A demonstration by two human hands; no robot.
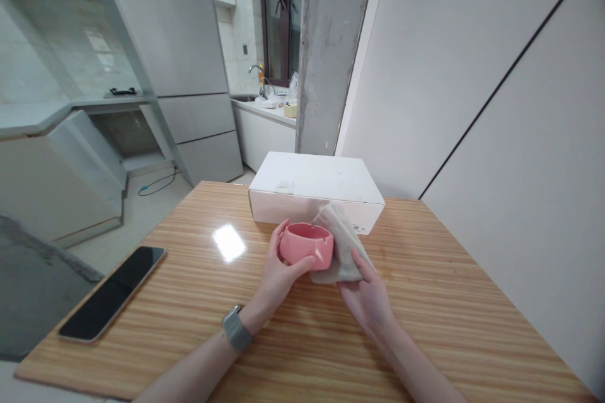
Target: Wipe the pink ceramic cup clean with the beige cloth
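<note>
My left hand (278, 271) is wrapped round a pink ashtray (306, 244), holding it a little above the wooden table (425, 302). Thumb and fingers close on its left and lower sides. My right hand (366, 296) grips a beige cloth (341, 240) and presses it against the right side of the ashtray. The cloth drapes over my right fingers and hides most of them. A grey watch sits on my left wrist.
A white box (316, 192) lies on the table just behind my hands. A black phone (113, 293) rests face up near the left table edge. A wall runs along the right. Behind are a fridge (184, 63), a concrete pillar and a kitchen counter with a tap.
</note>
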